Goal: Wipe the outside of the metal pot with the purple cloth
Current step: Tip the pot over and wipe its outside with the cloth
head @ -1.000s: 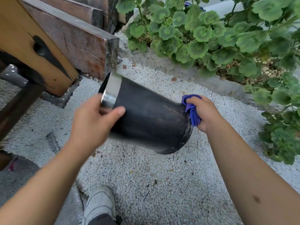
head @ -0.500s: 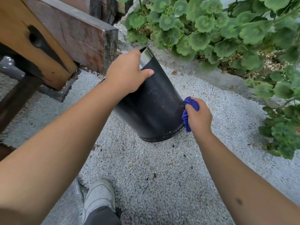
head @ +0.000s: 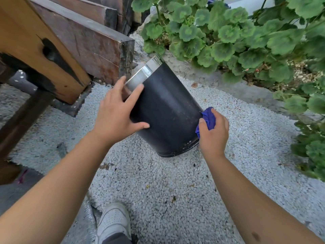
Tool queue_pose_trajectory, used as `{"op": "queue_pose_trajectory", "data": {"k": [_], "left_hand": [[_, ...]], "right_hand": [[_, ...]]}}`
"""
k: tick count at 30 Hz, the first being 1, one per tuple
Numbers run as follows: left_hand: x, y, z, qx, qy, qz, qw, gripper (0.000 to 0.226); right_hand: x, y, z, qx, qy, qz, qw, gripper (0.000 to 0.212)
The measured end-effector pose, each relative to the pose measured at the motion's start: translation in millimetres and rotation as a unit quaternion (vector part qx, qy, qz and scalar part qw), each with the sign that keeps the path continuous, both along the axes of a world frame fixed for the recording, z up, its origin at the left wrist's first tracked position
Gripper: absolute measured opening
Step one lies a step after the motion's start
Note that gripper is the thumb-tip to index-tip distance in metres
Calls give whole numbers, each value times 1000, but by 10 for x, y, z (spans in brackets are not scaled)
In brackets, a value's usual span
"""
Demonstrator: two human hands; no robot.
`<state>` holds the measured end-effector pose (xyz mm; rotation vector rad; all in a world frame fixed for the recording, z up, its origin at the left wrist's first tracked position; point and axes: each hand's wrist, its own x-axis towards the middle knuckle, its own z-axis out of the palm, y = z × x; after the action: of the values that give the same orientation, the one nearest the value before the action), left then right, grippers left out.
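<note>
Black-sided metal pot [head: 168, 110] with a bright silver band at its rim is tilted, its mouth leaning to the far left and its base at the near right, low over the white gravel [head: 158, 191]; whether the base touches the gravel cannot be told. The left hand [head: 119, 113] rests on the pot's left side just below the silver band, fingers spread and nearly straight, thumb laid along the dark wall; its grip is wide open and flat against the metal rather than wrapped round it. The right hand [head: 213, 132] is at the pot's lower right side, its grip closed tight on a bunched purple cloth [head: 207, 118], fingers and thumb curled round the wad, which presses against the dark wall near the base.

At the far left stand heavy wooden beams [head: 84, 41], one brown and weathered, one orange with a black scorched patch. Across the far right, green round-leaved plants [head: 228, 32] spread beyond a pale stone border. A white shoe [head: 114, 221] shows at the near edge, on the gravel beside a grey ribbed strip.
</note>
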<state>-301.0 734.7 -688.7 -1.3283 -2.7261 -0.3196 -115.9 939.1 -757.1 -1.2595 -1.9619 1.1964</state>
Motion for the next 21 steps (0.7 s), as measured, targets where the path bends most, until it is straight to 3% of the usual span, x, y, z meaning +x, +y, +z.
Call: {"op": "queue_pose_trajectory", "data": {"k": [5, 13, 18, 21], "left_hand": [[-55, 11, -90, -16, 3, 52, 998, 124], [-154, 339, -2, -32, -26, 58, 997, 126], [-118, 427, 39, -47, -42, 86, 994, 125], [-93, 479, 43, -47, -38, 95, 994, 125]], "right_hand": [[-87, 112, 48, 35, -26, 33, 998, 46], [-42, -164, -98, 109, -45, 50, 992, 47], [26, -444, -299, 239, -66, 95, 964, 46], [50, -521, -386, 260, -63, 119, 956, 49]]}}
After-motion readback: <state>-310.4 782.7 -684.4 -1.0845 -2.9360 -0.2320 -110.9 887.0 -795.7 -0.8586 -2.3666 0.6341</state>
